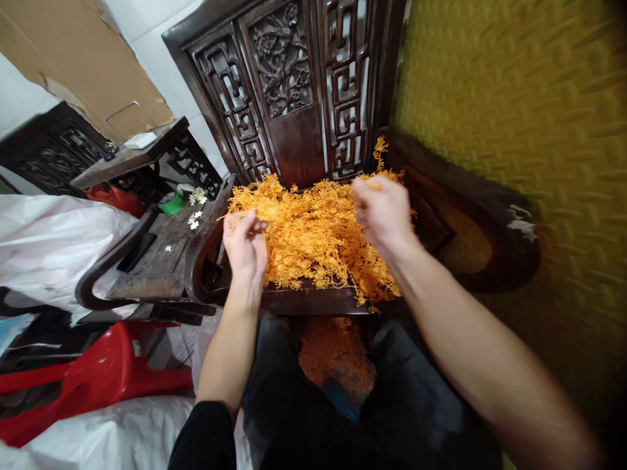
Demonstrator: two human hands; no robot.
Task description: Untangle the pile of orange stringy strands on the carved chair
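head view looks down over a dark carved wooden chair [298,98], and its seat is heaped with a tangled pile of orange strands [318,241]. both bare hands are over that pile. the left hand [245,245] sits at the pile's near left edge, fingers curled in with thumb and fingertips pinched together; its grip is closed tight on a thin bit of the orange strands, though how much it has is too small to tell. the right hand [385,212] hovers over the right side of the pile, blurred, fingers bent down and drawn together at the tips near a few strands; whether its grip really has hold of any i cannot tell. strands spill over the seat's front edge, and more orange strands lie in a lower heap [336,356] between the person's knees, below the seat. dark trousers [416,405] frame that heap on both sides. left of the chair stands a second dark wooden seat [157,261] with small white flowers [196,199] and a green object [172,203] at its far end. a red plastic stool [98,375] lies on its side at lower left, with white plastic sheeting [44,241] above it. a yellow patterned wall [529,111] fills the right side.
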